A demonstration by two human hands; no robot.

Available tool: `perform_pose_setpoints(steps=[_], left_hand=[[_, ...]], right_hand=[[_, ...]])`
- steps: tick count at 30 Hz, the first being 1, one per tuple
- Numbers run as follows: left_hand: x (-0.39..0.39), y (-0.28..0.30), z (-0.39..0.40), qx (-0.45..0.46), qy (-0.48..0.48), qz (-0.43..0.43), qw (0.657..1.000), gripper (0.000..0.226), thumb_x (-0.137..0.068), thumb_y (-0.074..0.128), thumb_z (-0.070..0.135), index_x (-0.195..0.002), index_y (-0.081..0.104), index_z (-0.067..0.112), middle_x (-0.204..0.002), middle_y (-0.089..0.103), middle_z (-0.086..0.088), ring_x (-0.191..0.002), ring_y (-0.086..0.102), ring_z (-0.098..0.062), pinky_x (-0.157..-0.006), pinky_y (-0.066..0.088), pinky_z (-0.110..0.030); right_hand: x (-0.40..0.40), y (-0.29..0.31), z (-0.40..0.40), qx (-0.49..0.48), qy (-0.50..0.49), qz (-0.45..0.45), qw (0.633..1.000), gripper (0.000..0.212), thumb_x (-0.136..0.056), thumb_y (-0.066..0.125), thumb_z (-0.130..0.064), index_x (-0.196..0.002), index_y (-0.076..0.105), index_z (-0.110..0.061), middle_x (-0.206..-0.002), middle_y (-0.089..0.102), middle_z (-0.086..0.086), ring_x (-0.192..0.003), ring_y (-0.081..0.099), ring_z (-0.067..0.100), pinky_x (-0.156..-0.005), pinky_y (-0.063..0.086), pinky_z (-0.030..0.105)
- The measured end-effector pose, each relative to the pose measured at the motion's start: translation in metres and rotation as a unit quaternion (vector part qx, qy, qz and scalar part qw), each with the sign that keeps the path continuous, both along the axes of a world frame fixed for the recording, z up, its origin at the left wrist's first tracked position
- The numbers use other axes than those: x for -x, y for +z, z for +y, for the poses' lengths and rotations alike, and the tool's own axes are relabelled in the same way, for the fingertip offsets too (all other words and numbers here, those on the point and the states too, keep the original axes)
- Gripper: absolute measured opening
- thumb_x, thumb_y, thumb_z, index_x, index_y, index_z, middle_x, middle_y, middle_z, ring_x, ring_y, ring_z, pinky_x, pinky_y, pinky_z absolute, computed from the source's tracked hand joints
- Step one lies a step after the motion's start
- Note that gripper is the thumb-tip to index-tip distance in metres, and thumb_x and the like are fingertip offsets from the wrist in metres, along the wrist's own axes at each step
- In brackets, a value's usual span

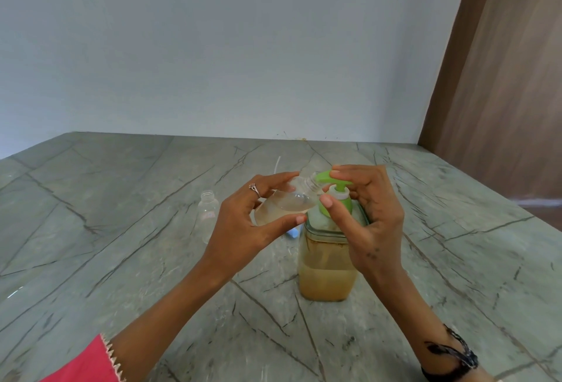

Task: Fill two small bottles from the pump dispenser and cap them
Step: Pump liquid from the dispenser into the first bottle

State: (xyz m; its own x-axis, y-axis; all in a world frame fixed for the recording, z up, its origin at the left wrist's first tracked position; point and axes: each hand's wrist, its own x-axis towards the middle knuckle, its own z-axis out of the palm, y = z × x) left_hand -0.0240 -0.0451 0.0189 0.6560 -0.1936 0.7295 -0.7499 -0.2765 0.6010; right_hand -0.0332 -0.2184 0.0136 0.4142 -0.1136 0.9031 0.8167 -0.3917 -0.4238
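While the left hand (pixel 243 223) grips a part-filled bottle (pixel 286 204) tilted at the pump dispenser (pixel 330 257) spout, the right hand (pixel 365 217) curls over the pump; the second bottle (pixel 208 211), left of the dispenser, stands empty, uncapped.

A single wide-angle view is supplied, taken from the person's head. It looks forward and down across the grey veined table (pixel 121 260), with the near edge of the table below the frame. The left hand (pixel 243 226) and right hand (pixel 365 223) sit close to the lens at frame centre, forearms entering from the bottom corners. The pump dispenser (pixel 328 260) stands just right of centre, near the camera. The far field takes in the pale wall (pixel 213 47) and a brown wooden panel (pixel 501 93) at far right. Straight lines bow toward the frame edges.
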Motion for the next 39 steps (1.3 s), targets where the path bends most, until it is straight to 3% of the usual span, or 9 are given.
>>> perform_pose_setpoints(steps=[5, 12, 20, 23, 26, 30, 39], left_hand=[[-0.0002, 0.0003, 0.0000, -0.004, 0.002, 0.000, 1.000, 0.050, -0.069, 0.065, 0.049, -0.116, 0.047, 0.044, -0.108, 0.054, 0.039, -0.102, 0.054, 0.010, -0.075, 0.046, -0.006], [-0.0009, -0.0001, 0.0014, -0.002, 0.003, 0.003, 1.000, 0.050, -0.068, 0.066, 0.049, -0.115, 0.048, 0.045, -0.108, 0.056, 0.037, -0.101, 0.055, 0.008, -0.076, 0.046, -0.008], [-0.0006, -0.0003, -0.0004, 0.002, 0.005, 0.006, 1.000, 0.049, -0.069, 0.066, 0.049, -0.115, 0.050, 0.045, -0.110, 0.058, 0.029, -0.101, 0.056, 0.005, -0.075, 0.046, -0.008], [-0.0006, -0.0015, 0.0003, -0.001, 0.007, 0.005, 1.000, 0.050, -0.069, 0.067, 0.048, -0.116, 0.052, 0.041, -0.111, 0.058, 0.021, -0.100, 0.057, 0.002, -0.075, 0.045, -0.008], [0.0000, -0.0015, 0.0008, 0.001, 0.008, 0.003, 1.000, 0.047, -0.069, 0.067, 0.048, -0.115, 0.055, 0.042, -0.109, 0.058, 0.024, -0.099, 0.057, 0.002, -0.074, 0.046, -0.008], [0.0002, -0.0006, -0.0001, 0.006, 0.004, 0.007, 1.000, 0.047, -0.069, 0.067, 0.046, -0.114, 0.054, 0.041, -0.109, 0.059, 0.025, -0.099, 0.058, 0.002, -0.074, 0.046, -0.008], [-0.0007, -0.0014, 0.0009, 0.001, 0.005, 0.012, 1.000, 0.049, -0.069, 0.066, 0.047, -0.115, 0.049, 0.044, -0.108, 0.058, 0.032, -0.100, 0.057, 0.004, -0.076, 0.047, -0.009]], right_hand=[[0.0005, -0.0035, -0.0003, 0.016, 0.017, 0.001, 1.000, 0.033, -0.082, 0.063, -0.027, -0.112, 0.056, -0.014, -0.112, 0.055, -0.004, -0.106, 0.055, 0.000, -0.087, 0.045, 0.013], [0.0005, -0.0048, -0.0023, 0.013, 0.050, 0.019, 0.998, 0.033, -0.086, 0.054, -0.027, -0.118, 0.057, -0.019, -0.119, 0.053, -0.007, -0.109, 0.056, 0.005, -0.088, 0.045, 0.014], [-0.0009, 0.0015, -0.0004, 0.005, 0.002, 0.004, 1.000, 0.024, -0.081, 0.065, -0.030, -0.102, 0.058, -0.021, -0.101, 0.058, -0.004, -0.095, 0.060, 0.004, -0.078, 0.050, 0.018], [-0.0020, 0.0032, -0.0003, 0.005, -0.013, -0.001, 1.000, 0.022, -0.082, 0.066, -0.034, -0.097, 0.058, -0.020, -0.095, 0.059, -0.006, -0.090, 0.060, 0.000, -0.075, 0.049, 0.013], [-0.0020, 0.0038, 0.0003, -0.001, -0.005, 0.005, 1.000, 0.025, -0.084, 0.065, -0.040, -0.097, 0.059, -0.019, -0.095, 0.059, -0.004, -0.090, 0.061, 0.003, -0.074, 0.050, 0.017], [-0.0011, 0.0009, -0.0004, -0.007, 0.033, 0.024, 0.999, 0.022, -0.085, 0.060, -0.032, -0.104, 0.058, -0.022, -0.103, 0.059, -0.004, -0.097, 0.062, 0.013, -0.077, 0.052, 0.026], [0.0036, -0.0033, -0.0040, 0.013, 0.078, 0.043, 0.996, 0.037, -0.086, 0.052, -0.030, -0.122, 0.055, -0.024, -0.121, 0.053, -0.016, -0.113, 0.056, 0.010, -0.090, 0.044, 0.018]])
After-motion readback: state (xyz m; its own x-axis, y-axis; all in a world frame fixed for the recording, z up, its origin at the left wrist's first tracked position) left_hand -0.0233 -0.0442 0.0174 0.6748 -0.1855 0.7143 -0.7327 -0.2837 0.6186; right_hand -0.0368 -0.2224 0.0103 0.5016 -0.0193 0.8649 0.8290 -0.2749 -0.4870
